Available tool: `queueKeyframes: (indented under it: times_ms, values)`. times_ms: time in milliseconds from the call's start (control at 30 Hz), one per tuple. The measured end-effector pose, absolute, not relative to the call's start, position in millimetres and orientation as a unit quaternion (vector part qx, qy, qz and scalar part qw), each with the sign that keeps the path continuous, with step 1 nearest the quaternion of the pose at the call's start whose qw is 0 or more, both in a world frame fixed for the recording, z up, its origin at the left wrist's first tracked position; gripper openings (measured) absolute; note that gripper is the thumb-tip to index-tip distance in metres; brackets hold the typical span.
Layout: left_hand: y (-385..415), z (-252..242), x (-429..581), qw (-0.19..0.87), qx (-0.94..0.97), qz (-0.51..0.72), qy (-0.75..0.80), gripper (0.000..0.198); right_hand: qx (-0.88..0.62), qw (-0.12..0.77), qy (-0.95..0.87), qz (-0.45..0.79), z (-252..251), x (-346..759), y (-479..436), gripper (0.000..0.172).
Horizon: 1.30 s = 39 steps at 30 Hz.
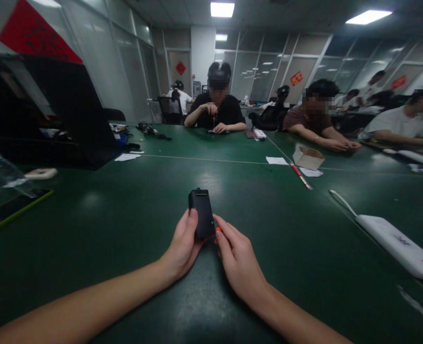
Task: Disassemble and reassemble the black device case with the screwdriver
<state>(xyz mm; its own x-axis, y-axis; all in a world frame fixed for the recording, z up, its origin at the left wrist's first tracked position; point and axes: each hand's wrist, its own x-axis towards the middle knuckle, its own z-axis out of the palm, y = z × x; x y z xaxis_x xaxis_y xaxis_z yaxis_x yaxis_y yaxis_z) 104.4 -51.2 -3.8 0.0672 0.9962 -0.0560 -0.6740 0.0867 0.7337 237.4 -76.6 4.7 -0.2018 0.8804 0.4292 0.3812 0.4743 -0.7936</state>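
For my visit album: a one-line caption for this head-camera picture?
Left hand holds a small black device on a green table; right hand pinches an orange item beside it.

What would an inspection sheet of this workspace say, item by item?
Surface: dark green table, glossy, light reflections.
Job's things: small black device, in hand; orange-tipped item at its base.
Clutter: cardboard box, red pen, paper slips, flat white device.
Hands: left hand grips the small black device; right hand pinches the orange-tipped item.
Cables: white cable from the flat white device; black tangle far left.
Surroundings: other people seated at the table; glass partitions; red decorations.
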Motion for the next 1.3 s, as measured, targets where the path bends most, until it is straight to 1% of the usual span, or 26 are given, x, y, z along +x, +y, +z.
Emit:
queueKeyframes:
  times_ms: [167, 267, 333, 400, 467, 567, 633, 667, 733, 800, 833, 900, 967, 1033, 1100, 1133, 1167, 1233, 1300]
  values:
    - [-53.2, -0.6, 103.9, 0.645, 0.31, 0.632, 0.298, 0.042, -0.437, 0.47, -0.714, 0.281, 5.8, 236.9, -77.9, 0.038]
    - [-53.6, -1.4, 104.0, 0.662, 0.298, 0.626, 0.285, 0.042, -0.429, 0.481, -0.711, 0.282, 5.5, 239.2, -75.2, 0.037]
    - [-53.7, -2.4, 104.6, 0.685, 0.286, 0.611, 0.275, 0.042, -0.433, 0.488, -0.668, 0.358, 5.2, 241.0, -72.1, 0.039]
    - [-54.1, -2.6, 105.2, 0.714, 0.279, 0.581, 0.273, 0.044, -0.427, 0.495, -0.588, 0.477, 5.7, 242.7, -68.3, 0.044]
    - [-54.6, -1.9, 105.7, 0.735, 0.274, 0.557, 0.272, 0.047, -0.405, 0.5, -0.513, 0.568, 7.2, 244.5, -64.4, 0.051]
    - [-54.5, -1.0, 105.2, 0.742, 0.271, 0.55, 0.27, 0.051, -0.388, 0.493, -0.484, 0.609, 9.0, 248.6, -59.2, 0.052]
    - [-53.3, -1.3, 103.9, 0.74, 0.274, 0.55, 0.272, 0.049, -0.41, 0.484, -0.521, 0.571, 8.6, 253.2, -55.8, 0.046]
    - [-52.3, -1.6, 102.9, 0.738, 0.278, 0.551, 0.273, 0.048, -0.428, 0.482, -0.558, 0.523, 7.8, 256.2, -53.8, 0.042]
    - [-49.6, -2.2, 100.6, 0.727, 0.292, 0.557, 0.275, 0.045, -0.459, 0.472, -0.65, 0.38, 5.6, 262.9, -49.1, 0.036]
    - [-46.2, -2.2, 98.2, 0.713, 0.305, 0.567, 0.278, 0.044, -0.467, 0.438, -0.731, 0.238, 2.9, 270.0, -43.6, 0.037]
    - [-44.5, -1.9, 97.1, 0.708, 0.31, 0.569, 0.281, 0.045, -0.467, 0.414, -0.758, 0.188, 1.6, 273.3, -40.8, 0.039]
    - [-41.6, -1.1, 95.2, 0.701, 0.311, 0.573, 0.289, 0.048, -0.476, 0.36, -0.791, 0.132, -0.4, 278.6, -36.4, 0.04]
    - [-39.7, -0.9, 94.1, 0.699, 0.308, 0.572, 0.298, 0.049, -0.487, 0.312, -0.81, 0.097, -0.8, 281.8, -34.1, 0.036]
    - [-38.9, -1.8, 93.8, 0.697, 0.312, 0.57, 0.302, 0.048, -0.489, 0.292, -0.819, 0.071, 1.2, 282.1, -34.8, 0.029]
    - [-38.6, -3.6, 94.0, 0.694, 0.332, 0.564, 0.301, 0.047, -0.471, 0.32, -0.819, 0.071, 5.4, 279.1, -38.6, 0.024]
    - [-38.7, -4.6, 94.3, 0.69, 0.349, 0.56, 0.299, 0.046, -0.459, 0.347, -0.813, 0.087, 8.0, 276.4, -41.6, 0.025]
    - [-38.8, -5.7, 94.6, 0.683, 0.37, 0.556, 0.297, 0.045, -0.445, 0.376, -0.805, 0.113, 10.5, 273.0, -45.0, 0.029]
    - [-39.2, -7.8, 94.9, 0.654, 0.424, 0.551, 0.298, 0.043, -0.429, 0.415, -0.783, 0.174, 14.2, 265.4, -52.4, 0.044]
    - [-39.7, -9.6, 94.8, 0.61, 0.484, 0.546, 0.309, 0.043, -0.432, 0.422, -0.768, 0.214, 15.3, 258.3, -58.9, 0.059]
